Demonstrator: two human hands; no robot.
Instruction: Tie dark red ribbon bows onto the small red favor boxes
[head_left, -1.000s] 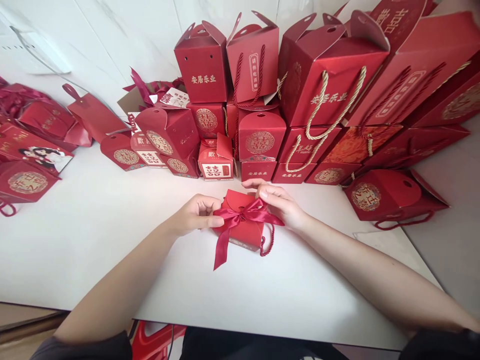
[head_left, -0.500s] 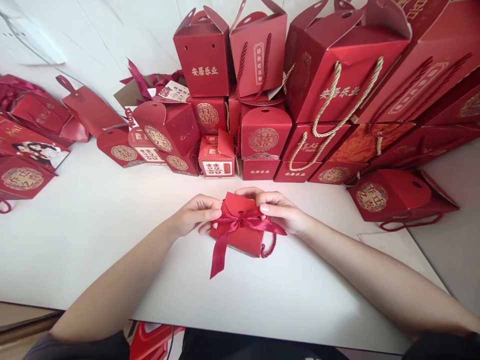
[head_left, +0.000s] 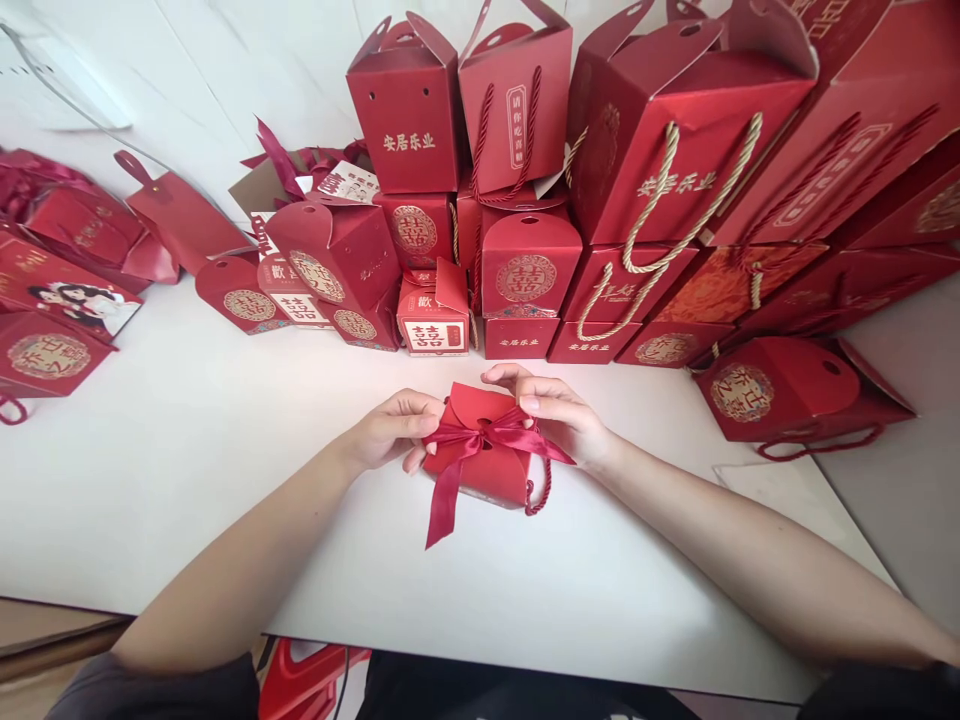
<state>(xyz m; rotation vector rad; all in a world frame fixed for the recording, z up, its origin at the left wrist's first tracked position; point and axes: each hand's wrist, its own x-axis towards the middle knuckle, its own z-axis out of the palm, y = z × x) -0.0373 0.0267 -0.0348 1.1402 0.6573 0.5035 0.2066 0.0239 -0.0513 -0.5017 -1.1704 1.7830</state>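
A small red gift box lies on the white table in front of me, with a dark red rope handle hanging at its right side. Across its top runs a shiny crimson ribbon tied in a bow, one long tail trailing toward me. My left hand pinches the bow's left loop at the box's left edge. Thumb and fingers of my right hand grip the bow's right loop near the box's upper right corner. Parts of the fingers behind the box are hidden.
Red gift boxes stand stacked along the wall. A larger box with gold rope handles rises at the right back. One box rests by the right edge. More boxes lie at left. A red stool is below the table.
The right loop has been drawn out a little, and my right fingers have shifted slightly on it. The ribbon's long tail has swung slightly right. My left hand stays nearly in place.
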